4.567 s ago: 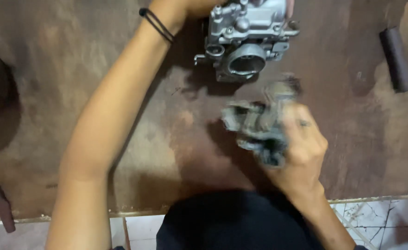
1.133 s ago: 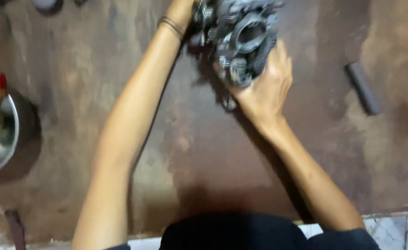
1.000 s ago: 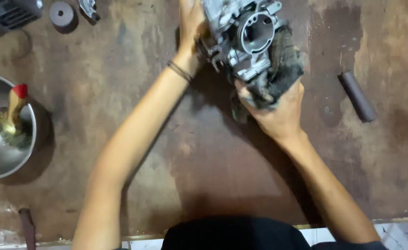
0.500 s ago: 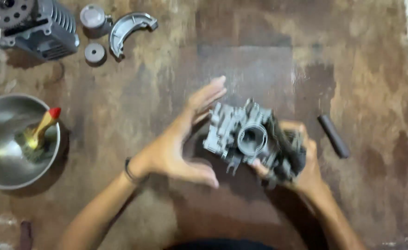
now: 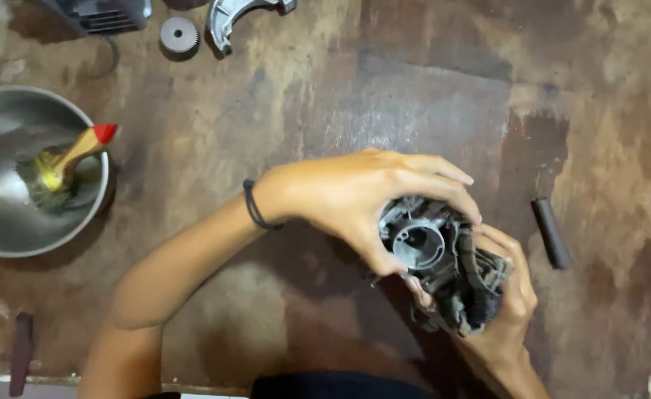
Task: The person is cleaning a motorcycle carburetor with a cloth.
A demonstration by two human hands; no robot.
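Observation:
A grey metal carburetor (image 5: 423,241) with a round bore facing up is held over the stained wooden table (image 5: 384,81). My left hand (image 5: 355,196) curls over its top and left side, fingers wrapped around the body. My right hand (image 5: 509,299) grips it from below and the right, together with a dark dirty rag (image 5: 473,292) bunched against the part. A black band sits on my left wrist.
A steel bowl (image 5: 0,222) at the left holds a brush with a wooden, red-tipped handle (image 5: 70,157). A small gear (image 5: 179,33), a curved metal piece (image 5: 236,16) and a dark engine part (image 5: 103,11) lie along the far edge. A dark cylinder (image 5: 551,233) lies right of my hands.
Both hands have closed around the carburetor and drawn it nearer to me and to the right; my left hand, spread beside it before, now wraps over it.

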